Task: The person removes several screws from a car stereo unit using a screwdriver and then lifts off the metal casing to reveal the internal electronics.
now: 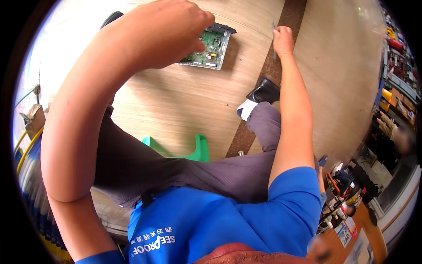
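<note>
A green circuit board in a metal-edged frame (215, 48) with a black strip along its far side lies on the floor ahead. My left hand (189, 28) reaches over its left part and covers some of it. The thumb and a finger show apart there, with the board visible between them; the other fingers are hidden. Farther right, away from the board, my right hand (283, 40) is closed around a thin grey metal tool (275, 53). It sticks out at both ends of the fist, and its exact kind cannot be made out.
My black shoe (265, 91) rests on a dark brown strip (246, 136) across the light wood-look floor. A green plastic stool (201, 148) shows beneath my legs. Shelves with goods (398, 88) line the right side. Yellow and blue hose-like items (30, 176) stand at left.
</note>
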{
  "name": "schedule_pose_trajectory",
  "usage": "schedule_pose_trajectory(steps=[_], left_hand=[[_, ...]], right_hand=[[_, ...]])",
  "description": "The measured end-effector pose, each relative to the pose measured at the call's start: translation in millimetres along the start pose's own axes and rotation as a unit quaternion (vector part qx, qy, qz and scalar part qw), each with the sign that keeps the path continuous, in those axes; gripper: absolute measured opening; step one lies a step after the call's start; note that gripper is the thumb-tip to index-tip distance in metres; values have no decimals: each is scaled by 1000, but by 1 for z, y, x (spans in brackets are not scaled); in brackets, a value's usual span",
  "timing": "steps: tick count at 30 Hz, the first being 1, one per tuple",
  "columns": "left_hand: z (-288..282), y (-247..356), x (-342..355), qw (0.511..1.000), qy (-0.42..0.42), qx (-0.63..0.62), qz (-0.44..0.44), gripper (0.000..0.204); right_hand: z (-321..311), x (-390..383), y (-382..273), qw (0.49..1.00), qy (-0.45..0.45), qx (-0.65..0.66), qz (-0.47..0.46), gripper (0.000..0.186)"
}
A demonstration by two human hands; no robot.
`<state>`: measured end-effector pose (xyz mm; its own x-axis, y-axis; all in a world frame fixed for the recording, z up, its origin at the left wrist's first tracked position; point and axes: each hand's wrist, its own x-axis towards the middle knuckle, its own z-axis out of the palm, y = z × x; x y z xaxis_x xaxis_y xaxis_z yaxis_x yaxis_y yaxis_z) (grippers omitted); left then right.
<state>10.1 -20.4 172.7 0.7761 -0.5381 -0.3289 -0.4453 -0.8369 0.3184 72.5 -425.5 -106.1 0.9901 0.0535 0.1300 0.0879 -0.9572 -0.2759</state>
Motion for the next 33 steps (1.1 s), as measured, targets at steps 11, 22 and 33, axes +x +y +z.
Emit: schedule_pose_trajectory(steps=[11, 22, 33], left_hand=[[-32, -4, -16, 997, -21, -33, 68, 32], [-30, 18, -26, 937, 34, -214, 273, 56], [-4, -5, -15, 903, 25, -396, 164, 41]], right_hand=[[-185, -22, -120, 941, 22, 330, 70, 15], [-270, -138, -286, 697, -193, 683, 103, 19], [-280, -78, -263, 859, -59, 485, 153, 19]])
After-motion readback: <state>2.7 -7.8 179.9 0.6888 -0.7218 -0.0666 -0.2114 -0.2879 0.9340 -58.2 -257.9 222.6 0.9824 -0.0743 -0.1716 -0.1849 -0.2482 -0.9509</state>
